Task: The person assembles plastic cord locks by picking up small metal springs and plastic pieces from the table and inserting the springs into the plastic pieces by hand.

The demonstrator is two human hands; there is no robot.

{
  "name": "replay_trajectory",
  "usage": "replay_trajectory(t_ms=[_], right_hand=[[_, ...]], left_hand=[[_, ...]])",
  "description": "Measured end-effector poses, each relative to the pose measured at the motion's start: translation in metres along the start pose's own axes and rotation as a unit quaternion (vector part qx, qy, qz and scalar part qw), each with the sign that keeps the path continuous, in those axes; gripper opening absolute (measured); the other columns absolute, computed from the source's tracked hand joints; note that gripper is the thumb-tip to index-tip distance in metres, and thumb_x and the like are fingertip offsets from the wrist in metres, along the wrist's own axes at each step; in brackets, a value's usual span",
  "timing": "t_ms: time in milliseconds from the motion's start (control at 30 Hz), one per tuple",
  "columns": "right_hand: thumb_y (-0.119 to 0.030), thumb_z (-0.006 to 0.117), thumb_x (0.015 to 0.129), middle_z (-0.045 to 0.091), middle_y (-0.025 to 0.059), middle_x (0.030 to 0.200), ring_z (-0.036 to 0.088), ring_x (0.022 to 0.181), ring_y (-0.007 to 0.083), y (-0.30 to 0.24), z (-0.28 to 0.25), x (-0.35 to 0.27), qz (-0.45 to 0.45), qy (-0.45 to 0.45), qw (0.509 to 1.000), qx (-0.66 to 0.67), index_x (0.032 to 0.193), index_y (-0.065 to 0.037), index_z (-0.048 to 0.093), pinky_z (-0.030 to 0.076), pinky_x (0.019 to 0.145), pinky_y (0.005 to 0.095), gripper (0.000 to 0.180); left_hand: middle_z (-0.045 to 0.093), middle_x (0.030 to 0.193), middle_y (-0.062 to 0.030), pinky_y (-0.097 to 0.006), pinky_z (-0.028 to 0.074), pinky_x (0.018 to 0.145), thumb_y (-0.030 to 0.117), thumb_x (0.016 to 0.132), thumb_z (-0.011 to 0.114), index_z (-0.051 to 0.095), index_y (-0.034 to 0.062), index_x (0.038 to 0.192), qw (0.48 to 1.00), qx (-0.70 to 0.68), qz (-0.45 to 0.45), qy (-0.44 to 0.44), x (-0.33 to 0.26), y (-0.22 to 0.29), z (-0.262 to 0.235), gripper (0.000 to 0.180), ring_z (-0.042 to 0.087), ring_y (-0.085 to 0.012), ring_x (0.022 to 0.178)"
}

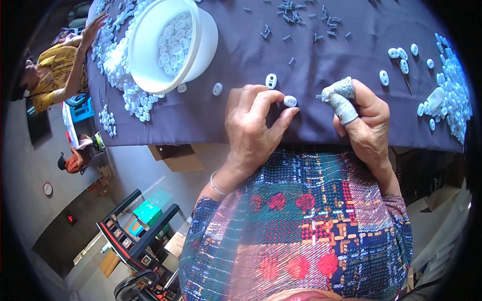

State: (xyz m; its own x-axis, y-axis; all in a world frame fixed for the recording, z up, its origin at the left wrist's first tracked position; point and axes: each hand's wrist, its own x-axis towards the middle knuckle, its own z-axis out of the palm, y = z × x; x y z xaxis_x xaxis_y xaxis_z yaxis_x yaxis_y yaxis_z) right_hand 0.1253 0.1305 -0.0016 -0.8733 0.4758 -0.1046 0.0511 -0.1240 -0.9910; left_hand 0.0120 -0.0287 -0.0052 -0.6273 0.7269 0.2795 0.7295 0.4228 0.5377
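A dark purple cloth (241, 115) covers the bench, which runs across the top of the view; below its near edge lie a grey floor, a cardboard box (173, 155) and a black-framed trolley (135, 236). At the far left another person in a yellow top (55, 70) reaches a hand onto the bench. A large white bowl (165, 42) stands tilted, holding white plastic pieces, with a heap of the same pieces (118, 60) beside it and another heap (452, 85) at the right edge. Small grey screws (301, 17) lie scattered at the far side.

The left hand (253, 128) pinches a white oval button piece (290, 101) — long axis roughly left to right — just above the cloth. The right hand (364, 118), its fingertips in grey cloth caps, has its grip closed on a small screw (320, 95) pointing left toward the piece.
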Motion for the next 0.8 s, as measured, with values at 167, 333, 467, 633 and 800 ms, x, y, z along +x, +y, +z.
replay_trajectory(t_ms=[167, 333, 467, 633, 800], right_hand=[[0.000, 0.061, 0.083, 0.066, 0.0053, 0.081, 0.059, 0.077, 0.0081, -0.001, -0.001, 0.000, 0.004, 0.004, 1.000, -0.001, 0.091, 0.004, 0.060, 0.047, 0.070, 0.0219, 0.009], [0.000, 0.060, 0.083, 0.065, 0.0053, 0.081, 0.059, 0.077, 0.0085, 0.002, -0.001, 0.001, 0.001, 0.006, 1.000, -0.002, 0.091, 0.003, 0.060, 0.046, 0.070, 0.0222, 0.008], [0.000, 0.060, 0.083, 0.066, 0.0054, 0.081, 0.059, 0.077, 0.0088, -0.001, -0.001, 0.000, 0.001, 0.002, 1.000, -0.003, 0.091, 0.003, 0.060, 0.046, 0.070, 0.0225, 0.008], [0.000, 0.061, 0.082, 0.066, 0.0060, 0.081, 0.060, 0.077, 0.0094, 0.001, -0.001, -0.001, 0.004, 0.005, 1.000, -0.014, 0.091, 0.003, 0.060, 0.047, 0.070, 0.0225, 0.009], [0.001, 0.061, 0.082, 0.066, 0.0063, 0.081, 0.060, 0.077, 0.0099, 0.002, -0.002, -0.002, 0.003, 0.008, 1.000, -0.018, 0.092, 0.003, 0.060, 0.047, 0.070, 0.0228, 0.011]], left_hand=[[0.058, 0.082, -0.0059, -0.035, 0.043, 0.064, 0.010, 0.064, 0.077, 0.062, 0.0074, 0.081, 1.000, -0.006, -0.001, 0.002, 0.001, 0.002, 0.000, 0.023, 0.053, -0.0233, 0.075], [0.059, 0.082, -0.0065, -0.035, 0.043, 0.065, 0.009, 0.064, 0.077, 0.062, 0.0071, 0.082, 1.000, 0.000, 0.004, 0.012, 0.004, -0.002, -0.008, 0.024, 0.053, -0.0242, 0.075], [0.061, 0.085, -0.0070, -0.032, 0.043, 0.070, 0.005, 0.061, 0.078, 0.063, 0.0049, 0.084, 1.000, 0.021, -0.001, 0.004, 0.011, -0.002, -0.018, 0.028, 0.055, -0.0224, 0.077], [0.059, 0.087, -0.0065, -0.034, 0.043, 0.070, 0.010, 0.062, 0.078, 0.066, 0.0082, 0.088, 0.994, 0.085, 0.057, -0.047, 0.021, 0.001, -0.015, 0.029, 0.053, -0.0226, 0.080], [0.059, 0.088, -0.0060, -0.034, 0.043, 0.069, 0.012, 0.063, 0.077, 0.066, 0.0091, 0.084, 0.989, 0.087, 0.093, -0.071, 0.021, 0.001, -0.017, 0.024, 0.052, -0.0225, 0.081]])
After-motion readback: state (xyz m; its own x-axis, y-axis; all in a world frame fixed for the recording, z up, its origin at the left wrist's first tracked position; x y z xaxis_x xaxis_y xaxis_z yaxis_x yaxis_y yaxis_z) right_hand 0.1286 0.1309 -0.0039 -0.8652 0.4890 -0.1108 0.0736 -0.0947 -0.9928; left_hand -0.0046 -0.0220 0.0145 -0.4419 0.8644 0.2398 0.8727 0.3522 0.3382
